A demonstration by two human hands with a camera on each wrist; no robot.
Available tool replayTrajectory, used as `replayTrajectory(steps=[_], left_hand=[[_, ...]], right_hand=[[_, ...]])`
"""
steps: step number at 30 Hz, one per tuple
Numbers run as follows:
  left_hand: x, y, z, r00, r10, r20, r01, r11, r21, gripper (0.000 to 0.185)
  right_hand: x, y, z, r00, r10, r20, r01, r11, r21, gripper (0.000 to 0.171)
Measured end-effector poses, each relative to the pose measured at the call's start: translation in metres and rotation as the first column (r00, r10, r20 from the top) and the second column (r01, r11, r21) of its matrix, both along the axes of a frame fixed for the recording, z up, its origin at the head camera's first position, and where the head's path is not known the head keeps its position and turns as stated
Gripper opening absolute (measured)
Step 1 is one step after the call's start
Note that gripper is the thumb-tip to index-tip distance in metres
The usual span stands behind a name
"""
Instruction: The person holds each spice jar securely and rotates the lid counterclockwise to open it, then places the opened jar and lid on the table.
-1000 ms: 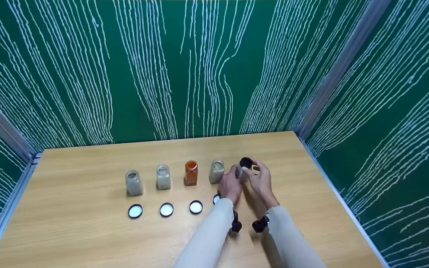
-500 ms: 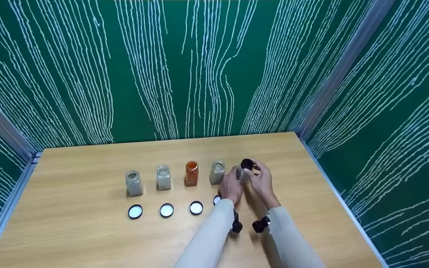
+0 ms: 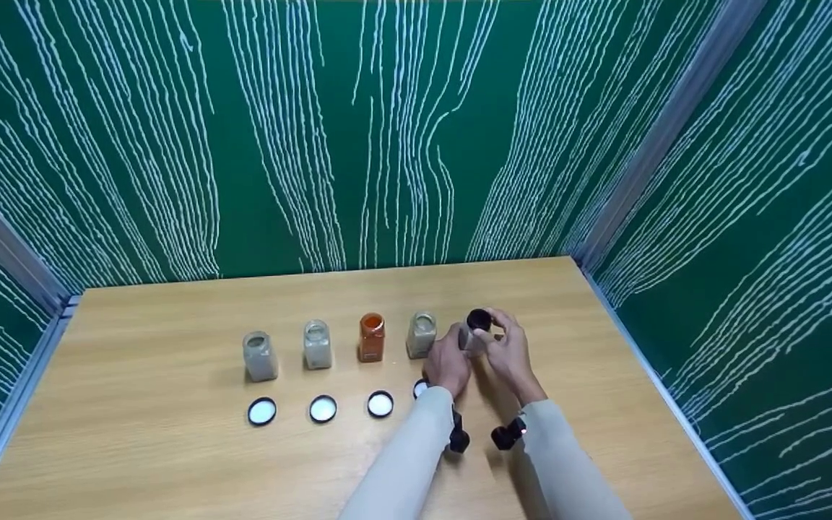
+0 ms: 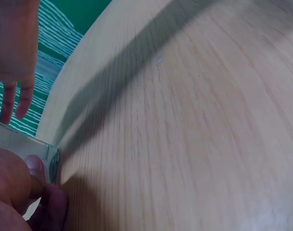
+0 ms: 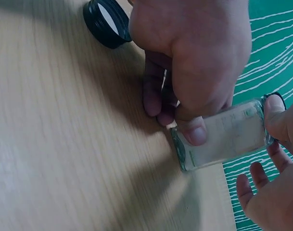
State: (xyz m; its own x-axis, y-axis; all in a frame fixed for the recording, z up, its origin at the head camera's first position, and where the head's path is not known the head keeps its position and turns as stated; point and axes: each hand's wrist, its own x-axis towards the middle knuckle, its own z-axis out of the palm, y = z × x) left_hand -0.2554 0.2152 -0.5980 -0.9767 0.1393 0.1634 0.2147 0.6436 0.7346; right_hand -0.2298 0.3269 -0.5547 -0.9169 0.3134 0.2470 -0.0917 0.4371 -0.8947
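the left hand [image 3: 448, 363] grips a clear jar [image 5: 223, 140] lifted off the counter [image 3: 170, 462] toward its right edge, while the right hand [image 3: 510, 350] pinches its black lid [image 3: 479, 318]. the jar looks tilted, so a loosened lid could let the contents spill.

The wooden table [image 3: 170, 462] carries 4 open jars [image 3: 316, 344] and seemingly 4 lids [image 3: 323, 408].
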Motion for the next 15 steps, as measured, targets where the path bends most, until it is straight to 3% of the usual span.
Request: replayTrajectory(steps=[6, 15], left_hand=[[-0.0013, 0.0002, 0.0010, 1.000, -0.002, -0.009, 0.002, 1.000, -0.004, 0.040], [0.0013, 0.0000, 0.0011, 1.000, 0.013, 0.016, -0.013, 1.000, -0.019, 0.044]], right_hand=[[-0.0009, 0.0041, 0.0025, 0.997, 0.061, 0.042, -0.058, 0.996, -0.071, 0.046], [0.0039, 0.0061, -0.0010, 0.993, 0.091, 0.071, -0.086, 0.994, -0.071, 0.046]])
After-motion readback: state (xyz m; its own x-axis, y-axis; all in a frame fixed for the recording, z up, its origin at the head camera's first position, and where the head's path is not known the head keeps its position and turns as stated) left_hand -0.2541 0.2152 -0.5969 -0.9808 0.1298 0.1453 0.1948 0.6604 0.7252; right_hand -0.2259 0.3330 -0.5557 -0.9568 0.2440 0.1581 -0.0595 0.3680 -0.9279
